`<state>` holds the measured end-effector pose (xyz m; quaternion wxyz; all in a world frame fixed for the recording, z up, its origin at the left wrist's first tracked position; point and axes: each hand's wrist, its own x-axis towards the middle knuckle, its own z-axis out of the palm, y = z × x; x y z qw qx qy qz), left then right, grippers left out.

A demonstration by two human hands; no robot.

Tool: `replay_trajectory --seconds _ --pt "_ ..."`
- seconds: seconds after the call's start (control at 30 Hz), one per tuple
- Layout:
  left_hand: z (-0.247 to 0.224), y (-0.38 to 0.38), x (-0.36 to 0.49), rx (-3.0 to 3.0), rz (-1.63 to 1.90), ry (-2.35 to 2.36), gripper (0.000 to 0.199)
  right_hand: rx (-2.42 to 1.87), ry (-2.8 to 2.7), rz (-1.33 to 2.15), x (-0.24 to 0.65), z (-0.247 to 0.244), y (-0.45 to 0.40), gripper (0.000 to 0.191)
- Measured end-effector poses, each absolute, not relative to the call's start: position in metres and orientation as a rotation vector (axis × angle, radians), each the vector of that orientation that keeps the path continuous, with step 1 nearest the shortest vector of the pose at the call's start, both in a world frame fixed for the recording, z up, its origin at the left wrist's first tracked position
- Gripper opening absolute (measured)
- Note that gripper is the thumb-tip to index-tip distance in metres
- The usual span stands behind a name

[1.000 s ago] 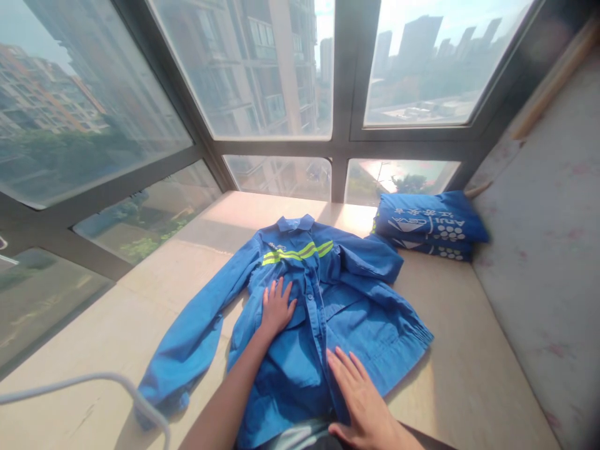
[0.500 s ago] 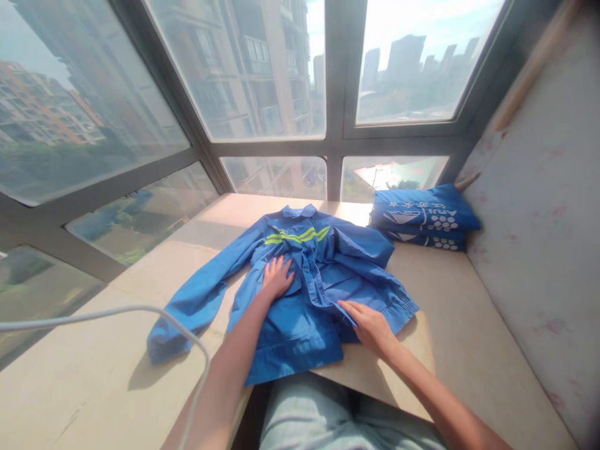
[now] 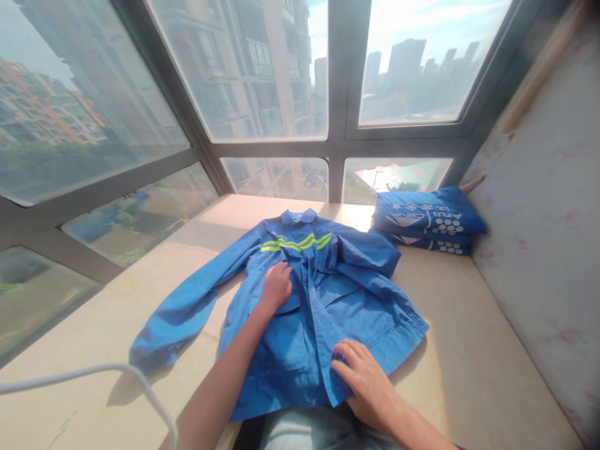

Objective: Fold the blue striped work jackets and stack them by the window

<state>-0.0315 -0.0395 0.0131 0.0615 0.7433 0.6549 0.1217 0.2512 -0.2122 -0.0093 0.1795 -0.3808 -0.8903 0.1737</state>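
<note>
A blue work jacket point(image 3: 290, 350) with a yellow-green stripe across the chest lies front side up, its collar toward the window. Its left-side sleeve stretches out toward the near left, while the other is bent at the right. My left hand point(image 3: 277, 286) rests on the chest near a pocket flap, fingers curled on the cloth. At the lower front edge, my right hand point(image 3: 359, 375) has its thumb and fingers closed on the jacket's front panel near the hem.
Folded blue garments with white print point(image 3: 429, 215) are stacked at the back right of the pale tabletop point(image 3: 469, 350). A white cable point(image 3: 100, 370) crosses the near left. Windows stand behind, and a patterned wall point(image 3: 544, 250) is on the right.
My right hand has moved toward me, drawing the front panel and hem nearer, so the front lies flatter. My left hand's spread fingers have curled. The cable has shifted down and left.
</note>
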Motion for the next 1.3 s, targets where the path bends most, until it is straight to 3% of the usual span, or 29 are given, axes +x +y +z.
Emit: replay_trajectory --seconds 0.17,0.23,0.33,0.73,0.97,1.1,1.3 --pt "0.029 0.01 -0.004 2.049 0.523 1.977 0.039 -0.98 -2.567 0.558 0.252 -0.016 -0.214 0.075" --pt "0.029 0.029 0.007 1.909 0.542 2.012 0.045 -0.984 -2.577 0.572 0.25 -0.019 -0.216 0.076" --pt "0.021 0.05 0.017 1.742 0.579 1.995 0.054 -1.02 -2.58 0.589 0.248 -0.022 -0.217 0.074" --pt "0.002 0.037 -0.016 1.286 0.938 1.658 0.051 -0.961 -2.56 0.385 0.248 0.009 -0.213 0.053" --pt "-0.009 0.039 0.003 1.462 0.834 1.8 0.047 -0.976 -2.721 0.648 0.244 0.016 -0.218 0.053" --pt "-0.003 0.021 -0.003 1.698 0.739 1.928 0.054 -0.925 -2.554 0.797 0.264 0.022 -0.2 0.021" --pt "-0.01 -0.051 -0.035 1.99 0.486 2.045 0.053 -1.081 -2.348 0.437 0.298 0.005 -0.127 0.033"
